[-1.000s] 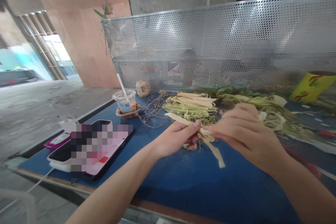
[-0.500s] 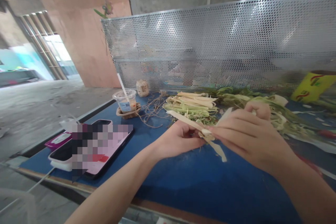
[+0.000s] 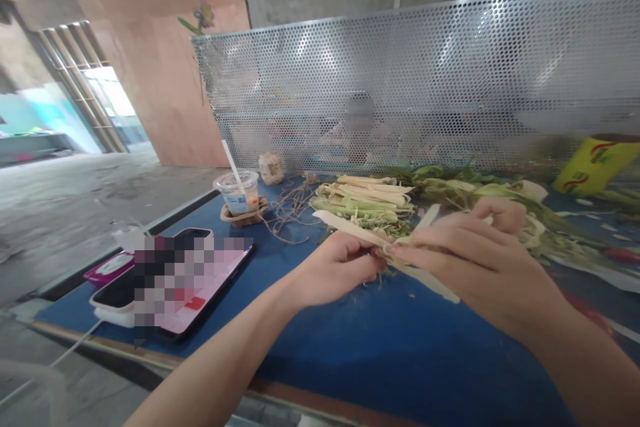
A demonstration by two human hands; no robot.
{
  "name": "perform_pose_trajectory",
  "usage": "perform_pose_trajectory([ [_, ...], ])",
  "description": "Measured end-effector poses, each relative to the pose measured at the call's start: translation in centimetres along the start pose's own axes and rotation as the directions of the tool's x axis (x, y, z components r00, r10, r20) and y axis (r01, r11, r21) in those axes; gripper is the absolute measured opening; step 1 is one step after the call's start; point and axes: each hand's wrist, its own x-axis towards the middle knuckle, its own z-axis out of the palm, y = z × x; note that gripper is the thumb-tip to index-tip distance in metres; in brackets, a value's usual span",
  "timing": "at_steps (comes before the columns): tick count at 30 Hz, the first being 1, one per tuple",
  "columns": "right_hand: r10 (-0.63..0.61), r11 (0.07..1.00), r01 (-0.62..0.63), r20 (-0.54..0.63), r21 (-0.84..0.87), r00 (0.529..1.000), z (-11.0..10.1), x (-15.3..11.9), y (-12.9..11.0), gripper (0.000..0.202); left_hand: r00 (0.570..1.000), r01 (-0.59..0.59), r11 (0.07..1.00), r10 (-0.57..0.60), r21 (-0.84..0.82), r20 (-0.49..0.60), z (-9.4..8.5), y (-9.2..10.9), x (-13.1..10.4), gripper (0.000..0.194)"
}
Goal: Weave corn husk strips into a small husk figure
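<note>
Pale strips of husk (image 3: 345,225) cross between my two hands over the blue table (image 3: 400,347). My left hand (image 3: 335,270) pinches them from the left, thumb and fingers pressed together. From the right, my right hand (image 3: 465,253) grips the same strips with its fingertips, close to the left fingertips. One strip end points up-left, another hangs down to the right below my right hand. Just beyond the hands lies a pile of trimmed green and pale stalks (image 3: 367,197). My fingers cover the crossing point in part.
At the left are a phone (image 3: 200,300), partly pixelated, a plastic cup (image 3: 237,193) with a straw, and tangled twine (image 3: 295,203). Loose leaves (image 3: 455,187) and a yellow packet (image 3: 595,163) lie right. A perforated metal screen (image 3: 400,80) borders the back.
My right fingertips have shifted slightly left, toward my left hand. The lower strip now slants further right, and the upright strip beside my right hand leans differently.
</note>
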Motion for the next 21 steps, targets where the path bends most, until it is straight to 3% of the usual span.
perform_pose_trajectory([
  [11, -0.088, 0.984, 0.077, -0.063, -0.163, 0.994, 0.3, 0.2, -0.9, 0.016, 0.977, -0.147, 0.949, 0.183, 0.279, -0.109, 0.5, -0.5, -0.2, 0.027],
  [16, -0.143, 0.954, 0.110, -0.100, -0.279, 0.985, 0.2, 0.2, -1.1, 0.019, 0.936, -0.265, 0.834, 0.343, 0.484, -0.080, 0.2, -0.7, 0.0, 0.025],
  [21, -0.020, 0.993, -0.005, -0.202, -0.122, 0.979, 0.3, 0.7, -1.0, 0.011, 0.949, -0.244, 0.841, 0.311, 0.483, -0.061, 0.2, -0.3, -0.1, 0.025],
])
